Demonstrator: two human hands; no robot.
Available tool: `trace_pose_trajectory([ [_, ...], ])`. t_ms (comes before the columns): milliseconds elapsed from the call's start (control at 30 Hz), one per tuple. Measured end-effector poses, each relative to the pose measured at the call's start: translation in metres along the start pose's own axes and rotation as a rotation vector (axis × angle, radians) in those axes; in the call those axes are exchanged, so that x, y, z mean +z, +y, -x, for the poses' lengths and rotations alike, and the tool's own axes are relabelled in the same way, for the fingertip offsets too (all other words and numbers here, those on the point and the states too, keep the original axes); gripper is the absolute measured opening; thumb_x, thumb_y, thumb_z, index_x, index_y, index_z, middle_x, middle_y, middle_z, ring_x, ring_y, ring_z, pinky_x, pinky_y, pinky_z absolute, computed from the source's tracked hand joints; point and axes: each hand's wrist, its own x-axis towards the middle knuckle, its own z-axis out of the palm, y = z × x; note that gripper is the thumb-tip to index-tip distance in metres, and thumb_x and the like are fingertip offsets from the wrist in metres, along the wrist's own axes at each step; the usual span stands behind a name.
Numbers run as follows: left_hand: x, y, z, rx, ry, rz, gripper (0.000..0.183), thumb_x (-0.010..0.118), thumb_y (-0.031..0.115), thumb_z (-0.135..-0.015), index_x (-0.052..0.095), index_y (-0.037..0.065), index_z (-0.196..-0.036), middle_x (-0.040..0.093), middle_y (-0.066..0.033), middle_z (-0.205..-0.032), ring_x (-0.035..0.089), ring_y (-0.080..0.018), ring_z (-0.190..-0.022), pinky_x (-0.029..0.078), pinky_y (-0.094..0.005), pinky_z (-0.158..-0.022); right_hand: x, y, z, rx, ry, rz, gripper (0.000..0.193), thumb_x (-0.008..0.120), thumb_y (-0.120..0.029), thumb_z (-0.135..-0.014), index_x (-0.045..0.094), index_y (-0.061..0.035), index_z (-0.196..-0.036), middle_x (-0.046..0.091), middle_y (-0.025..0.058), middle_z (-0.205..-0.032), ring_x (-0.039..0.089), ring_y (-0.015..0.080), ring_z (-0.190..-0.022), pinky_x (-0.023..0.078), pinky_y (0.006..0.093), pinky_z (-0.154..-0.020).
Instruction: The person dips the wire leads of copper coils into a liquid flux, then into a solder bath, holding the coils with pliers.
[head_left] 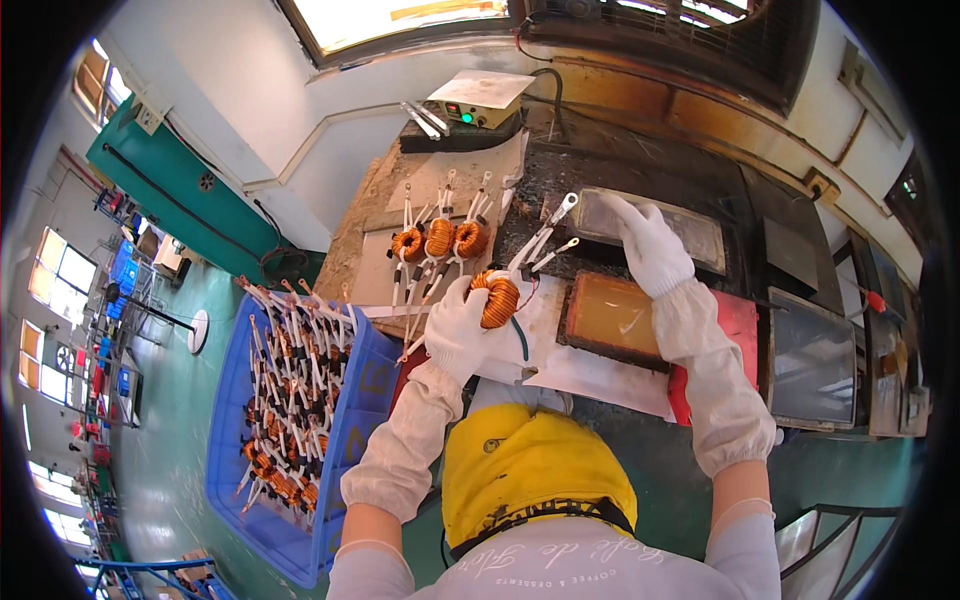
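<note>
My left hand (456,330), in a white glove, is closed around a copper-wound toroidal coil (497,298). White-sleeved leads with ring terminals (567,204) stick up from the coil toward the upper right. My right hand (650,245), also gloved, reaches over a long grey-topped rectangular tray (706,240), fingers stretched out and apart. I cannot see anything in it. Between my hands lies a shallow rectangular pan with an amber-brown surface (615,315). Left of the held coil, three similar coils (439,238) rest in a row on a board.
A blue crate (350,420) packed with coils (290,380) stands at the left. Behind the bench's coil row sits a small box with a lit green indicator (475,105). A red sheet (736,325) lies under my right forearm, and a dark metal plate (812,355) is farther right.
</note>
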Motion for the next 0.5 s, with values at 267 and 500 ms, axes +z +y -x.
trace_pose_trajectory([
  [267, -0.006, 0.007, 0.006, -0.078, -0.068, 0.050, 0.043, 0.076, 0.027, -0.067, 0.058, 0.009, -0.101, 0.057, -0.0149, -0.120, 0.061, -0.0332, -0.096, 0.049, -0.0427, -0.081, 0.005, -0.014, -0.021, -0.150, -0.164, 0.488, 0.075, 0.044, 0.005, -0.084, 0.033, -0.0402, -0.143, 0.052, 0.0145, -0.105, 0.059, 0.0341, -0.094, 0.050, 0.0448, -0.084],
  [500, -0.006, 0.008, 0.010, -0.068, -0.042, 0.097, 0.044, 0.077, 0.027, -0.066, 0.058, 0.008, -0.103, 0.056, -0.0151, -0.120, 0.061, -0.0342, -0.095, 0.050, -0.0429, -0.081, 0.011, -0.009, -0.027, -0.296, -0.092, 0.550, 0.073, 0.047, 0.002, -0.085, 0.031, -0.0368, -0.145, 0.053, 0.0133, -0.104, 0.060, 0.0318, -0.092, 0.051, 0.0415, -0.080],
])
